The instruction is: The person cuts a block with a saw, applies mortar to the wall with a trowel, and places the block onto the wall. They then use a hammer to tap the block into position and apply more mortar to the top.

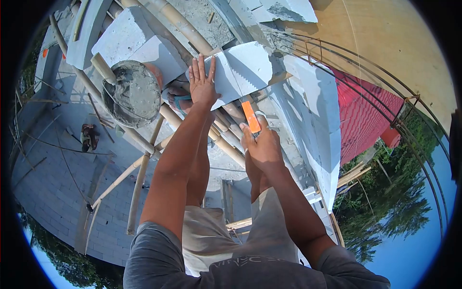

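Observation:
My left hand [202,85] lies flat on a white lightweight block [257,60], fingers spread and pointing away from me. My right hand [263,144] is closed around the orange handle of a handsaw [250,117]. The saw's toothed blade reaches up from the handle over the block; its pale surface is hard to tell from the block, and I cannot see how deep it sits. My sandalled foot [179,100] is beside the block, partly hidden by my left hand and forearm.
A bucket of wet grey mortar [139,96] stands left of my foot, a wooden-handled tool [103,67] at its rim. More white blocks [126,36] lie behind. Bamboo poles [226,144] run underneath, with a lower floor [53,183] beneath. Rusty rebar [385,74] curves along the right.

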`<state>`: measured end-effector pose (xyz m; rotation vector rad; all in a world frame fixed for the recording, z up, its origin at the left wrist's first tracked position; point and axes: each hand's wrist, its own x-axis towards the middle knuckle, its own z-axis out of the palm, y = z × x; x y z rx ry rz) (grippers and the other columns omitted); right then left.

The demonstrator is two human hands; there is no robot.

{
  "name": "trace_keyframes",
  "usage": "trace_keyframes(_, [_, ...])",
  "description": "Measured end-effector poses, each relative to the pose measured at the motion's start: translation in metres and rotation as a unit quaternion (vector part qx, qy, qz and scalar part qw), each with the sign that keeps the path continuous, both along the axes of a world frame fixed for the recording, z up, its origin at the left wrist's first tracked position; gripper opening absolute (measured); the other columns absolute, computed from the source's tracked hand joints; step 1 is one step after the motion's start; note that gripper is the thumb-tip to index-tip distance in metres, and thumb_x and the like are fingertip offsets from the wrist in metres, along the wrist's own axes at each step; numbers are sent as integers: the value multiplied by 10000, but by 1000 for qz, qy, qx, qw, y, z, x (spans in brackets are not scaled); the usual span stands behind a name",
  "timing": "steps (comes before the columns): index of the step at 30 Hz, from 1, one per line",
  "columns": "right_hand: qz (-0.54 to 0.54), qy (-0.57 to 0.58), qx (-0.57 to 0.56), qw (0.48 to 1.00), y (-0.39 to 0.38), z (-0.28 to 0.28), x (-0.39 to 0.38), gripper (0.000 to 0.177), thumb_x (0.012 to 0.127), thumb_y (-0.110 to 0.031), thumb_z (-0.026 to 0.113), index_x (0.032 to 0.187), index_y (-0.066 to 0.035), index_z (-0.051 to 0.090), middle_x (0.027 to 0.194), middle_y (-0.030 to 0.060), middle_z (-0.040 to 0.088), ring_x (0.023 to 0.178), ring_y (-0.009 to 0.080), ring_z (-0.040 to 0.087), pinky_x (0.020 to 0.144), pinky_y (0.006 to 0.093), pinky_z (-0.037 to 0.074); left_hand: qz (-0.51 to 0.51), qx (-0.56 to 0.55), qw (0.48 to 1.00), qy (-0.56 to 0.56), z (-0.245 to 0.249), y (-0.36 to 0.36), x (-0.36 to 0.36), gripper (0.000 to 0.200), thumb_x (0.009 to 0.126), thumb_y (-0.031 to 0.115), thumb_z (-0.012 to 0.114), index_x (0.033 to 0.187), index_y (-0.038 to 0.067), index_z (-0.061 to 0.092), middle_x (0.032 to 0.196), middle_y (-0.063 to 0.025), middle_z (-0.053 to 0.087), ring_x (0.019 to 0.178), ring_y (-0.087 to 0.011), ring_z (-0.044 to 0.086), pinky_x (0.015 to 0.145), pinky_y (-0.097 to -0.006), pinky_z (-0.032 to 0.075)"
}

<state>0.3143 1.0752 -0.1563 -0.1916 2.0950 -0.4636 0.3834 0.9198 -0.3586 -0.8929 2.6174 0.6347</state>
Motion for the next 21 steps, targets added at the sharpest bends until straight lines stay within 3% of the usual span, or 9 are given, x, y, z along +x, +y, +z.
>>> trace_keyframes(1, [11, 1, 11, 1000, -2, -1, -1, 358, 959, -313, 616, 1059, 18, 524, 698, 263, 622, 716, 488, 632, 651, 502, 494, -15, 53, 998, -9, -9, -3, -5, 1444, 451, 233, 970, 1576, 359, 72, 1615, -144, 135, 1490, -378, 137, 1226, -458, 137])
trace_keyframes(2, [10, 0, 13, 1000, -2, 2, -1, 358, 959, -313, 616, 1059, 18, 524, 698, 263, 622, 716, 488, 632, 651, 502, 494, -15, 55, 998, -11, -18, -7, -7, 1444, 451, 233, 970, 1576, 359, 72, 1615, -144, 135, 1490, -378, 137, 1226, -458, 137])
trace_keyframes(8, [-36, -5, -16, 999, 50, 45, 29, 304, 957, -263, 630, 1076, 0, 534, 665, 210, 624, 646, 391, 676, 577, 435, 509, -15, 109, 988, -107, -1, -28, -24, 1455, 386, 273, 976, 1559, 416, 127, 1491, -118, 351, 1375, -351, 327, 1172, -463, 267])
trace_keyframes(9, [-42, 12, -39, 998, 57, 46, 34, 289, 958, -256, 632, 1067, -6, 538, 667, 196, 628, 637, 363, 683, 562, 420, 509, -20, 92, 990, -105, -5, -39, -27, 1400, 402, 398, 961, 1569, 282, 197, 1406, -135, 468, 1299, -340, 432, 1129, -438, 341])
trace_keyframes(10, [-51, 39, -66, 996, 58, 40, 31, 274, 958, -250, 633, 1058, -12, 542, 669, 182, 632, 628, 335, 691, 547, 405, 510, -22, 84, 992, -94, -25, -55, -32, 1400, 402, 398, 961, 1569, 282, 197, 1406, -135, 468, 1299, -340, 432, 1129, -438, 341])
trace_keyframes(12, [-36, 29, -57, 997, 60, 30, 25, 260, 958, -247, 633, 1051, -19, 547, 677, 176, 634, 628, 331, 693, 547, 394, 514, -21, 206, 963, -171, -51, -77, -35, 1373, 408, 510, 935, 1528, 67, 276, 1278, -183, 563, 1232, -352, 515, 1082, -405, 407])
trace_keyframes(13, [-23, 3, -39, 999, 62, 30, 27, 246, 959, -243, 633, 1043, -26, 552, 684, 171, 637, 628, 326, 696, 548, 383, 519, -51, 175, 972, -151, -58, -77, -36, 1307, 405, 519, 928, 1448, -36, 367, 1243, -251, 574, 1119, -398, 605, 1000, -401, 486])
trace_keyframes(16, [-72, 10, -72, 995, 67, 25, 30, 340, 940, -268, 668, 1086, 23, 571, 660, 173, 608, 547, 265, 633, 517, 347, 473, -56, 200, 957, -202, -58, -84, -47, 1320, 398, 542, 924, 1424, -67, 359, 1243, -293, 556, 1168, -407, 575, 1006, -406, 482])
trace_keyframes(21, [-77, 75, -121, 987, 80, 12, 43, 273, 928, -243, 695, 940, -8, 555, 601, 87, 570, 529, 142, 574, 518, 309, 458, -72, 174, 963, -195, -55, -85, -44, 1352, 401, 625, 897, 1407, -84, 338, 1238, -336, 541, 1215, -443, 527, 1040, -436, 436])
